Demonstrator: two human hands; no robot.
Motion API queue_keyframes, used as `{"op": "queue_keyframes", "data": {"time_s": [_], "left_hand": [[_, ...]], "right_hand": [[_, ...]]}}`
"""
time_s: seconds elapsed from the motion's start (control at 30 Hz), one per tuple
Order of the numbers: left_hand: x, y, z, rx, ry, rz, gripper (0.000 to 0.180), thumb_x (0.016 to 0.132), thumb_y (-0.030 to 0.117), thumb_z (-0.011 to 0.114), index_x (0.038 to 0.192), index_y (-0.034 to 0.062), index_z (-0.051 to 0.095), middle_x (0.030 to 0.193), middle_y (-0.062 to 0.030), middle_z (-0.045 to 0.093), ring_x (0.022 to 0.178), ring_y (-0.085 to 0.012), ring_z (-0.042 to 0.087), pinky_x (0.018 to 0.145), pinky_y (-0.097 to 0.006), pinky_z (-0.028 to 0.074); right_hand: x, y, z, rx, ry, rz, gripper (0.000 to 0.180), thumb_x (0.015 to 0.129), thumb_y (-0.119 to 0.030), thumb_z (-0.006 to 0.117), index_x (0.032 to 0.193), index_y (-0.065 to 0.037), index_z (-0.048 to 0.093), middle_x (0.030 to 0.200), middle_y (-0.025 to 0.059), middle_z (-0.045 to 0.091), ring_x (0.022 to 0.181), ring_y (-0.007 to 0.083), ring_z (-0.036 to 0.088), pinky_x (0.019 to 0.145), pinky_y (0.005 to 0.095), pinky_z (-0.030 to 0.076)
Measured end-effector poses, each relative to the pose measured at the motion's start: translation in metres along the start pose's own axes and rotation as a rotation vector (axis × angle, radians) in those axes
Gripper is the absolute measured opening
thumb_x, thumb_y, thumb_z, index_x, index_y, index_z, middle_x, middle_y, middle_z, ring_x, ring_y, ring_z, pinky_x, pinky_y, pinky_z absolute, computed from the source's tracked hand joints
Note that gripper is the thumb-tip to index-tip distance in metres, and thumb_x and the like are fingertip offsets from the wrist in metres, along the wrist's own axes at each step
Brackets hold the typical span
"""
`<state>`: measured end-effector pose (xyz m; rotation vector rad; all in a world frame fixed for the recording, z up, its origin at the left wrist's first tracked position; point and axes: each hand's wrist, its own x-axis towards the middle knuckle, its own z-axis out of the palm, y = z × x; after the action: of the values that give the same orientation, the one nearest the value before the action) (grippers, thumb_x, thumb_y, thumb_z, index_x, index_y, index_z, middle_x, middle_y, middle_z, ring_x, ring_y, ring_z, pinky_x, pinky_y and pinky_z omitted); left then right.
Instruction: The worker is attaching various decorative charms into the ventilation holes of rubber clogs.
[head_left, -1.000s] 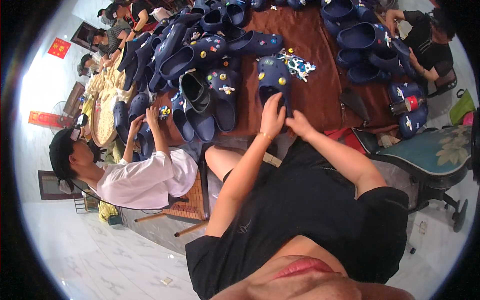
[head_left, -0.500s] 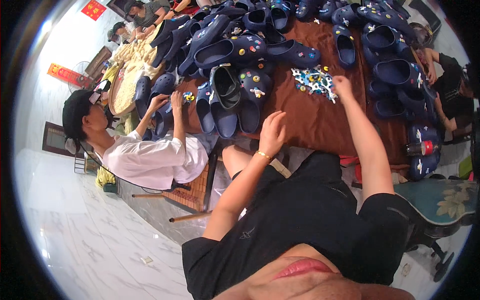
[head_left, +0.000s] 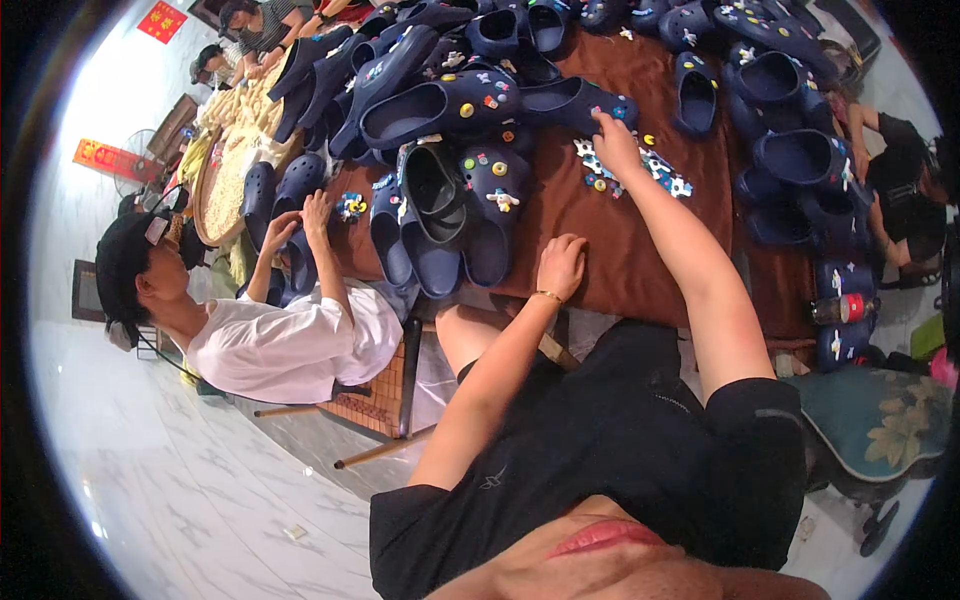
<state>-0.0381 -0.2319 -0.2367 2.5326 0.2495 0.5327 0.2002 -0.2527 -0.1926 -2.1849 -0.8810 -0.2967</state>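
Picking step: my right hand [head_left: 615, 143] is out over the pile of small charms [head_left: 630, 170] on the brown table [head_left: 600, 250], fingers on them, nothing gripped yet. Left hand [head_left: 560, 265] loosely curled, empty, resting at the table edge beside the navy clog [head_left: 492, 215]. Next: pinch one charm cleanly.

You have navy clogs [head_left: 440, 110] dotted with yellow, white and pink charms [head_left: 500, 198] on a brown cloth [head_left: 640, 240]; beside you, a white shirt [head_left: 290, 345]; your own top [head_left: 620, 440] is black
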Motion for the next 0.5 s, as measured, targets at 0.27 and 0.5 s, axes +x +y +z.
{"op": "queue_keyframes", "data": {"time_s": [0.27,0.5], "left_hand": [[0.0,0.001,0.004,0.004,0.105,0.033,0.02,0.07,0.006,0.054,0.089,0.0046,0.056,0.095,-0.0091,0.053,0.09,-0.0264,0.049,0.078,-0.036,0.04],[-0.002,0.0,0.006,-0.057,0.107,0.001,0.021,0.069,0.005,0.055,0.09,0.0035,0.055,0.096,-0.0094,0.053,0.091,-0.0278,0.049,0.08,-0.037,0.04]], "right_hand": [[0.071,-0.039,0.004,-0.331,-0.44,-0.058,0.038,0.079,-0.016,0.048,0.116,-0.012,0.044,0.091,0.0181,0.06,0.085,0.0348,0.058,0.072,0.0447,0.047],[0.092,-0.028,0.003,-0.546,-0.337,-0.107,0.019,0.079,-0.01,0.04,0.084,-0.001,0.057,0.086,0.0198,0.061,0.081,0.0333,0.061,0.069,0.0415,0.05]]}}
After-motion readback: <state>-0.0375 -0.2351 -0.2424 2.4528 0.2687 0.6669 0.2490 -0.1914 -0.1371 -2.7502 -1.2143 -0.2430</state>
